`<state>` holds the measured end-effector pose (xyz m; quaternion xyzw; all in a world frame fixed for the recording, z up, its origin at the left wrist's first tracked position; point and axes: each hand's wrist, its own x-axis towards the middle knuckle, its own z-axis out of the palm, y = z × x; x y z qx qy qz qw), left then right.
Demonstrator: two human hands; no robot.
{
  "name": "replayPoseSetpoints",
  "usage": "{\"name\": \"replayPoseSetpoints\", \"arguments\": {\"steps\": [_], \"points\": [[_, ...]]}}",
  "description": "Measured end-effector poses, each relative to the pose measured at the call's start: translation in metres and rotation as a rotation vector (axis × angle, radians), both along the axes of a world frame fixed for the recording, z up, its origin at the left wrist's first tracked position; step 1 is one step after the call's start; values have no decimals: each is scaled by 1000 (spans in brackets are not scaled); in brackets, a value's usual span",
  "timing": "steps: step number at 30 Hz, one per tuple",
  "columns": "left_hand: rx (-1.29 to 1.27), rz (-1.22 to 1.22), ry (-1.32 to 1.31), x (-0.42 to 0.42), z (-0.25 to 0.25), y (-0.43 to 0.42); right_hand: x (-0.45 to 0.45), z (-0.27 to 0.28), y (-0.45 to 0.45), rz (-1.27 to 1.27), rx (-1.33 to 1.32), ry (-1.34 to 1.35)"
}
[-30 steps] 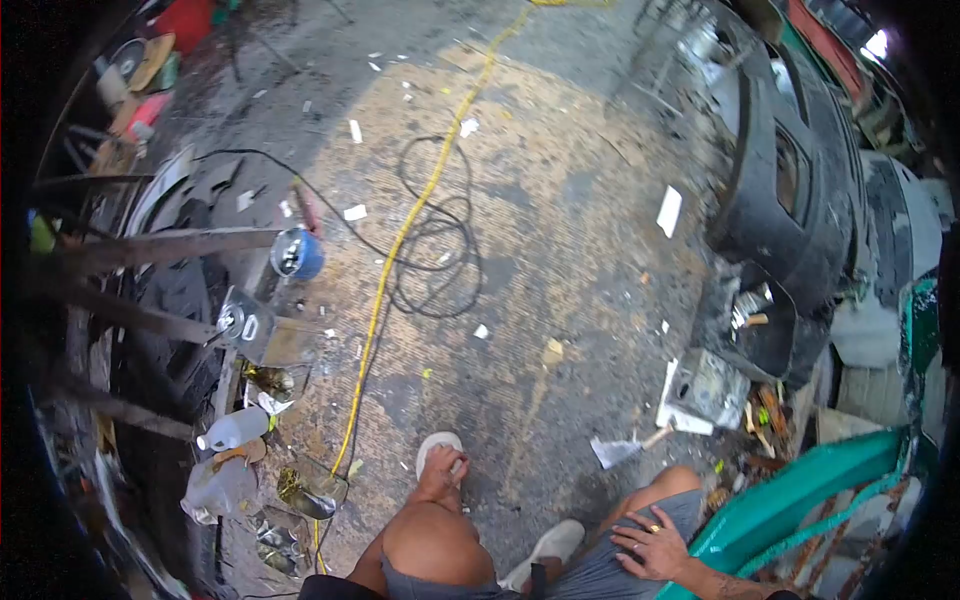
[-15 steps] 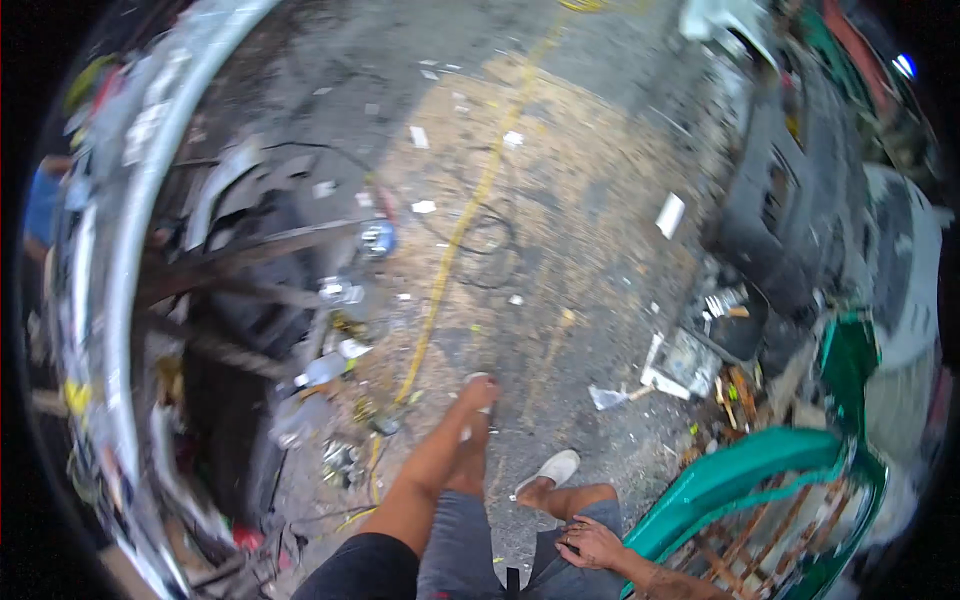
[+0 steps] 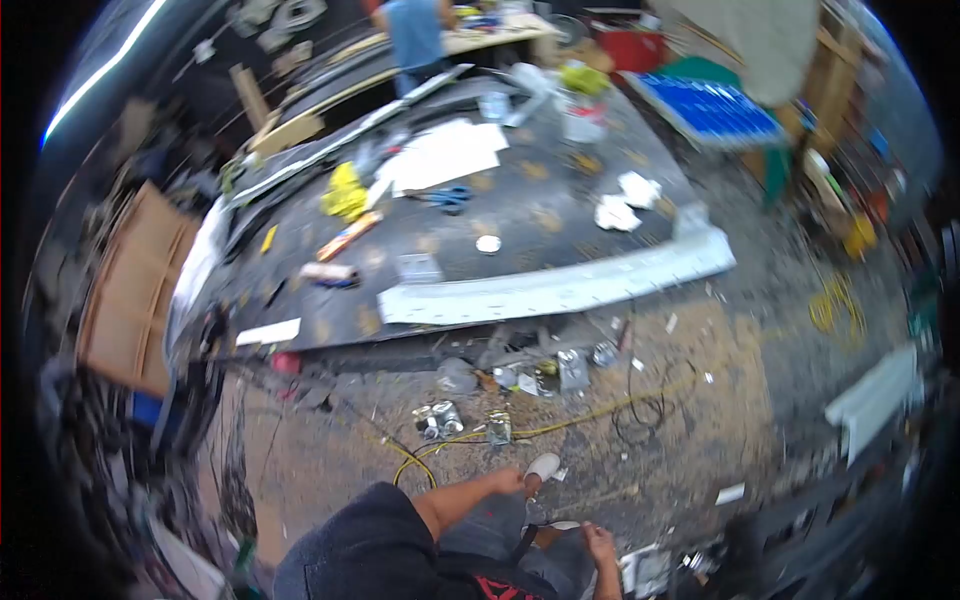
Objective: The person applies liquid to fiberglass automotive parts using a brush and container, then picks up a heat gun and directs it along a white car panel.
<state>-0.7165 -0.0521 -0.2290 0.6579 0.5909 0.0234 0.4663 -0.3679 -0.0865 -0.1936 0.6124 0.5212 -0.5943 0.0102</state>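
Observation:
My left hand [image 3: 508,481] is stretched forward over my legs, near a light shoe [image 3: 543,465]; its fingers are too blurred to make out. Low in the view, my right hand [image 3: 600,543] hangs beside my grey shorts, its fingers small and unclear. No object shows in either hand. Beyond my feet, a yellow cord [image 3: 575,424] runs over the floor past some metal cans [image 3: 437,420]. A long white curved panel [image 3: 560,290] lies along the near edge of a dark table [image 3: 440,240].
The table also bears white paper [image 3: 452,158], a yellow cloth [image 3: 345,192], blue scissors [image 3: 450,198] and a bucket [image 3: 583,120]. A person in a blue top [image 3: 415,35] stands behind it. A wooden panel [image 3: 135,290] leans at left; a blue rack [image 3: 710,108] stands at right.
The view has swung left, bringing the table and the other person into sight. My right hand, earlier spread on my thigh, now hangs beside my leg. My left arm still reaches forward.

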Motion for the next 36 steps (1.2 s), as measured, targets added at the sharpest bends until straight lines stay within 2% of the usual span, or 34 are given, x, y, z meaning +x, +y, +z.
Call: {"name": "replayPoseSetpoints", "arguments": {"steps": [2, 4, 5, 6, 7, 9, 10, 11, 12, 15, 17, 18, 20, 22, 24, 26, 28, 30, 32, 34, 36], "points": [[-151, 332, 26, -37, 48, 2, 10, 36, 49, -500, -129, 227], [-98, 554, 69, -77, 66, -13, 23, 42, 84, -491, -119, 219], [-60, 632, 40, -101, 58, -25, 38, 34, 98, -512, -126, 195], [-23, 724, 10, -116, 51, -41, 55, 15, 107, -464, -131, 239], [26, 845, 59, -120, 68, -59, 64, 9, 114, -388, -136, 233], [70, 1041, 115, -117, 112, -98, 81, 0, 132, -276, -315, -103], [83, 1214, 14, -109, 133, -121, 102, -26, 139, -214, -314, -113], [100, 1374, -94, -98, 151, -143, 123, -48, 150, 34, -399, -179], [114, 1420, -29, -89, 148, -171, 138, -61, 160, 272, -481, -256], [92, 1505, 177, -44, 106, -269, 128, -28, 186, 387, -357, -268], [-79, 1545, 275, 2, 104, -322, 92, 5, 202, 334, -288, -199], [-109, 1560, 254, 27, 100, -347, 72, 35, 208, 324, -296, -126], [-461, 1555, 194, 73, 91, -382, 34, 38, 221, 389, -246, -157], [-677, 1579, -8, 114, 96, -402, -7, 48, 226, 402, -181, -87], [-729, 1659, -242, 143, 78, -426, -54, 67, 219, 433, -127, -73], [-724, 1719, -315, 150, 84, -436, -101, 78, 205, 483, -63, -77], [-736, 1733, -379, 134, 92, -445, -133, 47, 212, 756, -127, -95], [-446, 1720, -256, 108, 99, -467, -169, 53, 184, 814, -51, -52], [-330, 1784, -299, 69, 105, -494, -199, 56, 144, 654, -33, -40], [-181, 1845, -284, 29, 101, -532, -230, 83, 96, 601, -50, -35], [-75, 1915, -154, -13, 109, -569, -251, 96, 58, 568, -69, -6]]}}
